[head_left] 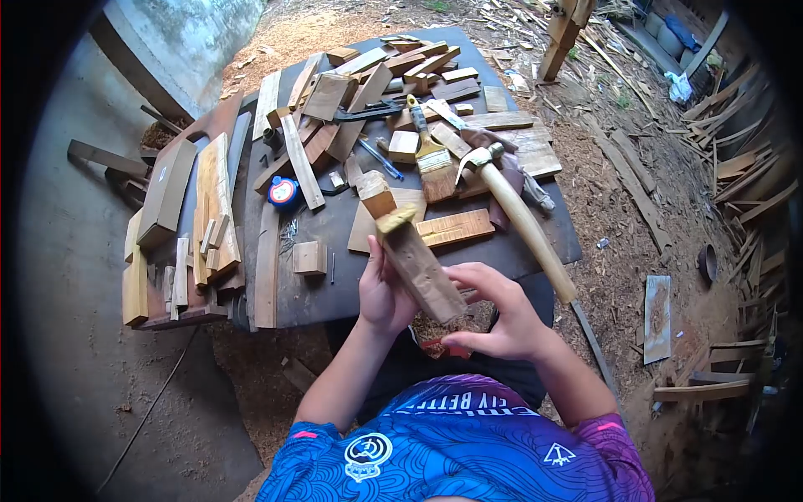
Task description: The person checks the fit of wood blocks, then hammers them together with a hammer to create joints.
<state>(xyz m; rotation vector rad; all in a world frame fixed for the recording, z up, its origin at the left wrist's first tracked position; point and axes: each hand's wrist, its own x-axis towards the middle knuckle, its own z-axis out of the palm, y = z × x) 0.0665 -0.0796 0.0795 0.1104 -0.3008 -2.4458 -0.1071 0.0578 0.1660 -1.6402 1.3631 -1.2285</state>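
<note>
A brown wooden block (425, 272) slants over the near edge of the table, with my left hand (386, 289) wrapped round its left side. Across the block's far end lies a small yellowish piece (396, 219), its kind unclear. My right hand (502, 314) is at the near end of the block, thumb and fingers apart, fingertips right at its right side. Beyond the block are a squarish wood piece (376, 197) and a flat light board (456, 227). A claw hammer (531, 222) lies to the right, its handle reaching past the table edge.
A paintbrush (435, 167), blue pen (381, 157) and blue tape measure (283, 192) lie on the dark table (335, 293). Wood offcuts (360, 84) are heaped at the back. A small cube (309, 258) sits near nails (288, 234). More wood (213, 201) lies at left.
</note>
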